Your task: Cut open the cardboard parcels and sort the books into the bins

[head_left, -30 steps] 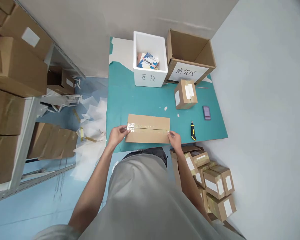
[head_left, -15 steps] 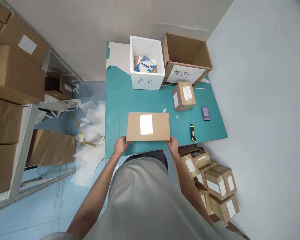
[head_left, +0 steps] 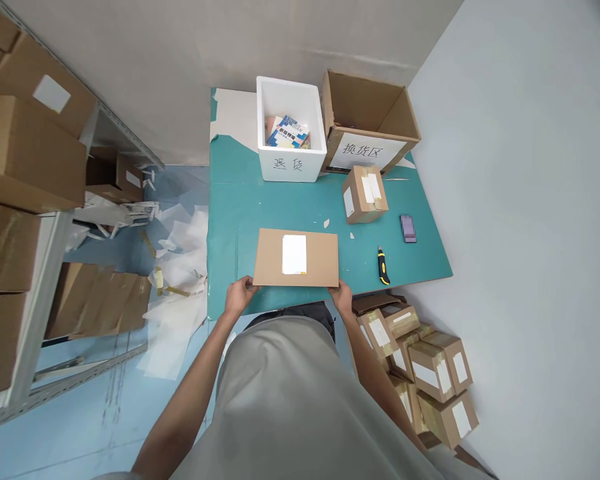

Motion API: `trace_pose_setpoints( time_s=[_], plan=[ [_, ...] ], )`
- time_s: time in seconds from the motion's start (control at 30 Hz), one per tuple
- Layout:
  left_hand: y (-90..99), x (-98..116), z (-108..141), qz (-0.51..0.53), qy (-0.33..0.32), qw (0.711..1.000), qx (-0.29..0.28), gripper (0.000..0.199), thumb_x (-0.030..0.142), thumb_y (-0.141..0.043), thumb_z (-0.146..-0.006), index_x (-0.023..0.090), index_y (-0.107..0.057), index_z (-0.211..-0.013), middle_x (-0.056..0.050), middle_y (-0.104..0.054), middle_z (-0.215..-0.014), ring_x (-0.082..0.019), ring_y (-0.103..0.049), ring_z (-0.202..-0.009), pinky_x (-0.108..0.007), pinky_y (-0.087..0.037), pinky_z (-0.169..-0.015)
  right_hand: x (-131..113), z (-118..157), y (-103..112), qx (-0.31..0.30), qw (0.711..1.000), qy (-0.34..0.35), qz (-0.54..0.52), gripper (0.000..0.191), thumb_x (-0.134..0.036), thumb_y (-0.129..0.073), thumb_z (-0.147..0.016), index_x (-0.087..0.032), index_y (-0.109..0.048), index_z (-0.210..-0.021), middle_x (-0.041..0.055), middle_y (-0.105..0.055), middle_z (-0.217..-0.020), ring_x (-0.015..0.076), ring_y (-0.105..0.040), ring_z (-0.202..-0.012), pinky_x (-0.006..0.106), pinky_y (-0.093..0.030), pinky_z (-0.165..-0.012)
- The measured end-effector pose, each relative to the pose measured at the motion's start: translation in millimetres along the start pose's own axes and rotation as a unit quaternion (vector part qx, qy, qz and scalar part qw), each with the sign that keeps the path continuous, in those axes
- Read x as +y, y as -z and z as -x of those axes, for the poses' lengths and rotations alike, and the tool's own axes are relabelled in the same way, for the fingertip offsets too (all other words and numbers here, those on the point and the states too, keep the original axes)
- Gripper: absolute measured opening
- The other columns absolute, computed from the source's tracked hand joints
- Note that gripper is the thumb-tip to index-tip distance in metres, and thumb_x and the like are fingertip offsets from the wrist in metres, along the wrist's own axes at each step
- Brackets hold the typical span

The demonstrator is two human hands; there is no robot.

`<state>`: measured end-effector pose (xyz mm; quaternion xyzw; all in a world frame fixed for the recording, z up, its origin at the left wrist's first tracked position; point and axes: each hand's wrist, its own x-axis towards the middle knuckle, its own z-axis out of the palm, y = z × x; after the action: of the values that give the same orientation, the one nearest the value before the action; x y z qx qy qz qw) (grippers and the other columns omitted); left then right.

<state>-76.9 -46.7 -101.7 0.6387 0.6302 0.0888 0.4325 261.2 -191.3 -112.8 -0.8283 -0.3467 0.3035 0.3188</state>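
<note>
A flat cardboard box [head_left: 321, 260] with a white label [head_left: 295, 255] lies near the front edge of the green table [head_left: 230, 213]. At its near left corner, my left hand [head_left: 240, 296] grips it with bent fingers. My right hand [head_left: 341, 297] has hold of the near right corner, its fingertips partly hidden beneath the edge. A smaller taped carton [head_left: 365, 195] stands farther back on the right. To the right of the flat box lie a black and yellow utility knife [head_left: 383, 267] and a small purple object [head_left: 408, 229].
At the back stand a white bin [head_left: 291, 165] holding books and an open cardboard box [head_left: 370, 151]. Shelving [head_left: 55, 267] with cartons is on the left, beside scattered white sheets [head_left: 175, 313]. Several taped cartons [head_left: 430, 367] are piled below the table at right.
The flat box has turned slightly and shifted a little toward me, with both hands still at its near corners. The whole view has moved slightly.
</note>
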Motion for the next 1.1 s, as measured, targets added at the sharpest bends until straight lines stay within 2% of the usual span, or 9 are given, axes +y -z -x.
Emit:
trace_pose_setpoints(
  time_s=[0.1, 0.2, 0.3, 0.4, 0.5, 0.67, 0.77, 0.9, 1.1],
  plan=[
    [8.3, 16, 8, 0.082, -0.01, 0.996, 0.03, 0.026, 0.047, -0.074, -0.079, 0.023, -0.07, -0.087, -0.007, -0.082, -0.097, -0.027, -0.077, -0.096, -0.032, -0.054, -0.086, -9, 6, 13, 0.015, 1.0, 0.008, -0.009, 0.025, -0.042, -0.06, -0.083, -0.022, -0.068, -0.095, 0.0126, -0.082, -0.099, 0.032, -0.078, -0.097, 0.045, -0.062, -0.091],
    [22.2, 43, 11, 0.155, -0.042, 0.984, 0.074, 0.037, 0.054, -0.074, -0.082, 0.021, -0.074, -0.098, -0.01, -0.082, -0.103, -0.026, -0.077, -0.097, -0.034, -0.057, -0.091, -25, 6, 33, 0.054, 0.997, 0.037, -0.042, 0.038, -0.05, -0.06, -0.09, -0.018, -0.071, -0.108, 0.0157, -0.079, -0.108, 0.0294, -0.076, -0.099, 0.042, -0.063, -0.087],
    [33.8, 70, 3, 0.138, -0.062, 0.983, 0.102, 0.043, 0.056, -0.072, -0.086, 0.019, -0.078, -0.108, -0.011, -0.082, -0.101, -0.027, -0.077, -0.095, -0.034, -0.057, -0.09, -43, -3, 48, 0.081, 0.994, 0.067, -0.039, 0.048, -0.056, -0.058, -0.093, -0.015, -0.074, -0.112, 0.0182, -0.077, -0.113, 0.0278, -0.074, -0.097, 0.039, -0.062, -0.085],
    [38.6, 90, -19, 0.054, -0.034, 0.993, 0.101, 0.042, 0.053, -0.071, -0.088, 0.017, -0.081, -0.107, -0.011, -0.082, -0.096, -0.029, -0.077, -0.092, -0.035, -0.054, -0.084, -61, -26, 54, 0.089, 0.994, 0.07, 0.003, 0.05, -0.058, -0.056, -0.093, -0.014, -0.078, -0.104, 0.0188, -0.078, -0.106, 0.0283, -0.074, -0.092, 0.039, -0.06, -0.087],
    [40.5, 107, -49, 0.026, -0.002, 0.994, 0.104, 0.04, 0.05, -0.07, -0.089, 0.015, -0.083, -0.105, -0.012, -0.082, -0.097, -0.03, -0.076, -0.093, -0.033, -0.05, -0.079, -78, -60, 55, 0.088, 0.994, 0.057, 0.022, 0.048, -0.056, -0.056, -0.092, -0.014, -0.079, -0.094, 0.0192, -0.08, -0.1, 0.0305, -0.075, -0.09, 0.04, -0.059, -0.086],
    [49.4, 134, -95, -0.024, 0.013, 0.994, 0.109, 0.038, 0.049, -0.071, -0.089, 0.014, -0.084, -0.098, -0.014, -0.082, -0.097, -0.029, -0.074, -0.092, -0.032, -0.046, -0.075, -104, -120, 60, 0.035, 0.997, 0.039, 0.06, 0.04, -0.049, -0.061, -0.089, -0.015, -0.077, -0.075, 0.0132, -0.081, -0.083, 0.0295, -0.074, -0.082, 0.035, -0.056, -0.079],
    [54.1, 138, -107, -0.044, 0.017, 0.995, 0.093, 0.038, 0.048, -0.072, -0.088, 0.014, -0.084, -0.096, -0.013, -0.082, -0.094, -0.028, -0.073, -0.088, -0.031, -0.045, -0.072, -109, -132, 63, 0.03, 0.996, 0.039, 0.069, 0.036, -0.046, -0.064, -0.088, -0.016, -0.076, -0.071, 0.0111, -0.08, -0.078, 0.0274, -0.073, -0.079, 0.034, -0.055, -0.077],
    [50.1, 123, -91, -0.028, -0.014, 0.994, 0.105, 0.04, 0.05, -0.067, -0.09, 0.014, -0.083, -0.096, -0.012, -0.081, -0.092, -0.026, -0.073, -0.086, -0.03, -0.046, -0.073, -101, -110, 62, 0.033, 0.996, 0.048, 0.07, 0.035, -0.048, -0.062, -0.09, -0.018, -0.077, -0.078, 0.0121, -0.081, -0.085, 0.0278, -0.073, -0.082, 0.034, -0.055, -0.078],
    [25.1, 84, -25, 0.022, -0.044, 0.987, 0.156, 0.052, 0.062, -0.058, -0.09, 0.015, -0.079, -0.101, -0.013, -0.08, -0.101, -0.029, -0.073, -0.095, -0.036, -0.055, -0.09, -62, -34, 47, 0.081, 0.992, 0.093, 0.035, 0.04, -0.053, -0.051, -0.101, -0.021, -0.073, -0.092, 0.0106, -0.075, -0.091, 0.0248, -0.07, -0.087, 0.034, -0.055, -0.085]
  ],
)
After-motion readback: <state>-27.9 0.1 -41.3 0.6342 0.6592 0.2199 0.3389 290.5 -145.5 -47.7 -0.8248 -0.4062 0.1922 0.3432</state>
